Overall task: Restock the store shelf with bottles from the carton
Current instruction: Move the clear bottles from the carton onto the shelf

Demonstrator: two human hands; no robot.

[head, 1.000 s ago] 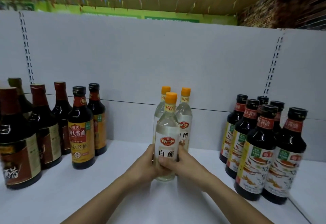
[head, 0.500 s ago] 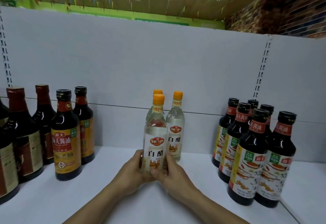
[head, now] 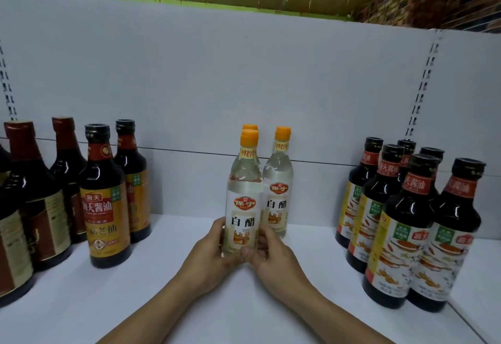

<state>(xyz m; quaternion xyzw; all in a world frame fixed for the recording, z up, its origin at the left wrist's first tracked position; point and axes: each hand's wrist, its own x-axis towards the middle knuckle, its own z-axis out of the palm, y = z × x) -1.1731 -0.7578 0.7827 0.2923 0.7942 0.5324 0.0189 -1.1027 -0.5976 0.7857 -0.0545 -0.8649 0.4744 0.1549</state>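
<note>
Three clear vinegar btls w/ orange caps, mid-shelf; my log from the head cam.

1. Front vinegar btl [head: 244, 202]: upright, label toward me, near the front of the white shelf [head: 162, 289]. Base is hidden by fingers, so I can't tell if it's fully seated.
2. Left hand [head: 208, 248]: curled round the btl's lower left side, grasping it.
3. Right hand [head: 271, 251]: curled round the lower right side, thumb across the front, also grasping.
4. Second vinegar btl [head: 278, 194]: just beside and behind, to the right.
5. Third vinegar btl [head: 250, 126]: directly behind the front one, only its cap shows.
6. Dark sauce btls, left group [head: 104, 202] and right group [head: 412, 221]: well apart from the vinegar row, untouched.
7. Carton: not in view.

Change vs approx. 1 s ago: the front btl sat between the two rear caps. It now lines up straight ahead of the third, so it has been nudged left into column. The two-handed hold is unchanged throughout.

Meaning, imo: squaring-up looks about done. What's left for this btl is to let go w/o tipping it, then fetch more stock.
</note>
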